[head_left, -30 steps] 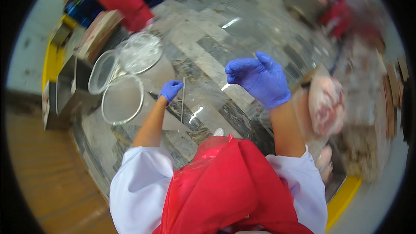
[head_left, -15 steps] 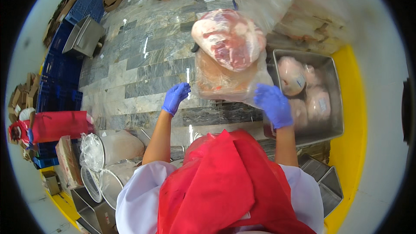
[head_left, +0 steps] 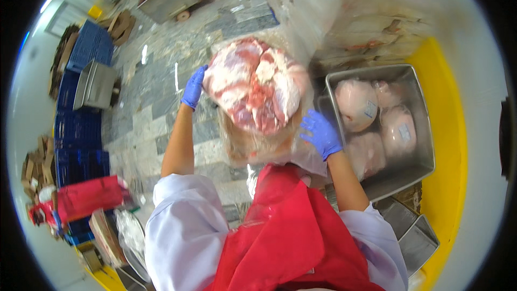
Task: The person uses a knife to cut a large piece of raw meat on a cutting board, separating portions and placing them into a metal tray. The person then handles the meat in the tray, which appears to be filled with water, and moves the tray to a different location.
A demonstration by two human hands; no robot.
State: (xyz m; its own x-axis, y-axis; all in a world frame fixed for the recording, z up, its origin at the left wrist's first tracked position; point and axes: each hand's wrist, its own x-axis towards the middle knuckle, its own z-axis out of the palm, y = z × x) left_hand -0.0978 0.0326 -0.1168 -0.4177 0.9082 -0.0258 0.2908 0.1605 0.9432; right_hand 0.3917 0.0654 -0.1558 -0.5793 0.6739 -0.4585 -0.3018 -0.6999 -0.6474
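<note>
We have roundish raw meat (head_left: 257, 83) on plastic-wrapped block (head_left: 237, 144), between hands. Our left hand (head_left: 194, 87) nearer, at left edge, can't tell grip. Right hand (head_left: 321, 133) just off lower right, fingers spread, nothing held.

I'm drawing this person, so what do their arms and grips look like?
The left grip and right grip each wear a thin blue-purple glove ending around the wrist. Forearms are bare below loose white sleeves.
</note>
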